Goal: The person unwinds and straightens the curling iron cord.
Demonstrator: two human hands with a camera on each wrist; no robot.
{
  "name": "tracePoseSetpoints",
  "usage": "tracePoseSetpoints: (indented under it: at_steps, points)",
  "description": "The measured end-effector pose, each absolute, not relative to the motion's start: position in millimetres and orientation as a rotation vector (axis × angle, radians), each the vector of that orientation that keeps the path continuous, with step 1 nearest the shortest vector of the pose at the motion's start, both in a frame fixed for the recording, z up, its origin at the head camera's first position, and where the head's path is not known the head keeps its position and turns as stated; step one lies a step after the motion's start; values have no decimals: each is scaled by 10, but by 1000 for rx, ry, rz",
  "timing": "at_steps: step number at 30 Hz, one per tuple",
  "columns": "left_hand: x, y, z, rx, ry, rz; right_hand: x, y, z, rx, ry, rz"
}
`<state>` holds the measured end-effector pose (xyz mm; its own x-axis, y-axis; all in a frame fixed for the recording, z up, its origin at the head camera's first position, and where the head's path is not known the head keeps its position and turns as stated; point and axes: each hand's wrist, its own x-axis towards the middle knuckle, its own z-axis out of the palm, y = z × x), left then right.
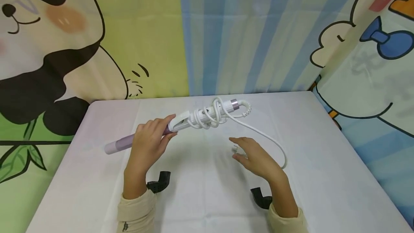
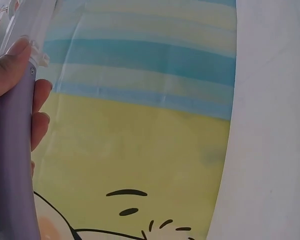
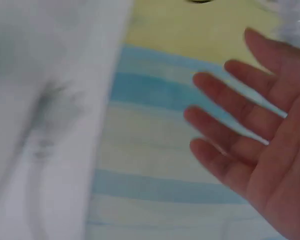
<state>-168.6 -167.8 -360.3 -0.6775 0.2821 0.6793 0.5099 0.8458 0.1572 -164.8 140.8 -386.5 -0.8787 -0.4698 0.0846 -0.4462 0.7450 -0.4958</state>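
A curling iron [image 1: 121, 144] with a purple barrel and white handle is held up at a slant over the table. My left hand [image 1: 149, 141] grips the barrel close to the handle; in the left wrist view the thumb lies across the purple part [image 2: 12, 150]. White cord [image 1: 207, 116] is wound in several loops around the handle, and one length droops to the right. My right hand [image 1: 257, 157] hovers with spread fingers, holding nothing. Partly behind it is the plug [image 1: 235, 149], blurred in the right wrist view, where the cord [image 3: 35, 200] leads to it.
The white-covered table [image 1: 200, 190] reaches back to a cartoon-printed cloth wall [image 1: 155, 46]. Another printed cloth [image 1: 365, 82] stands along the right side. Black curved mounts [image 1: 159, 182] sit at both wrists.
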Motion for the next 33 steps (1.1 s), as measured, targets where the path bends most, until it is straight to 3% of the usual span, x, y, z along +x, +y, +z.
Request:
tracePoseSetpoints:
  at_steps: [10,14,16,23,27,33]
  points:
    - [-1700,-1712,-3587,-551,-2372,-386,-1128,1321,-3300,-1508,2885,-1267]
    - [-1696,-1676,-3619,-552,-2415,-349,-1001,1330,-3228,-1664,2841,-1541]
    - [-1693,-1671,-3630,-543,-2428,-341,-999,1353,-3212,-1605,3005,-1555]
    - [-1674,-1701,-3640,-509,-2429,-344,-1117,1495,-3292,-984,3438,-956]
    - [-1685,-1686,-3635,-525,-2440,-345,-1131,1531,-3320,-930,3486,-878]
    - [-1682,-1689,-3627,-583,-2455,-336,-1159,1530,-3345,-907,3581,-1152]
